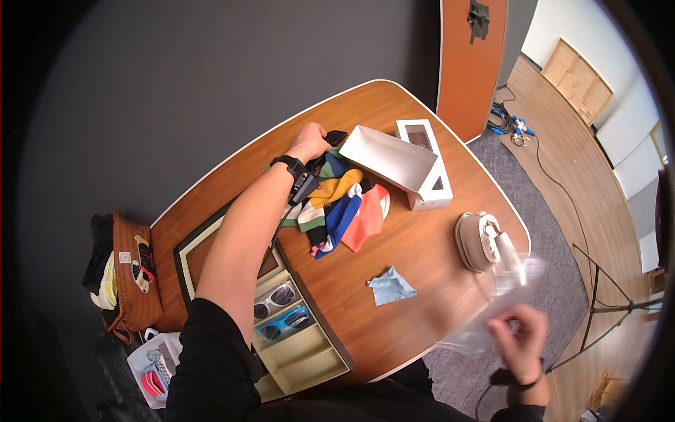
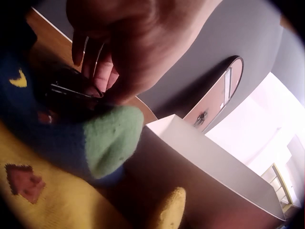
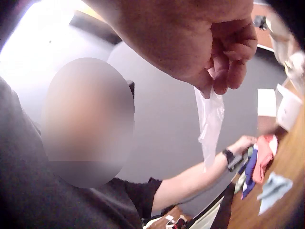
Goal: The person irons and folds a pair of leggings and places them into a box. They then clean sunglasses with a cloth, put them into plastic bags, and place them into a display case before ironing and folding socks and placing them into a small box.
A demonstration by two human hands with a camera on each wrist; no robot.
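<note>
My left hand (image 1: 309, 142) reaches to the far side of a pile of colourful socks (image 1: 341, 200). Its fingers hold a pair of dark sunglasses (image 1: 336, 137), mostly in shadow in the left wrist view. Beside them lies a navy sock with a green toe (image 2: 114, 138). Off the table's right front edge, my right hand (image 1: 522, 339) pinches a clear plastic bag (image 3: 209, 126), which hangs from the fingertips and blurs in the head view. A light blue cloth (image 1: 391, 286) lies on the table between the hands.
A compartment box (image 1: 316, 344) holds white-framed glasses (image 1: 274, 301) and blue glasses (image 1: 285, 323). An open white box (image 1: 390, 158) stands behind the socks, a white appliance (image 1: 479, 241) at the right. Left of the table are a brown basket (image 1: 133, 281) and a white bin (image 1: 137, 362).
</note>
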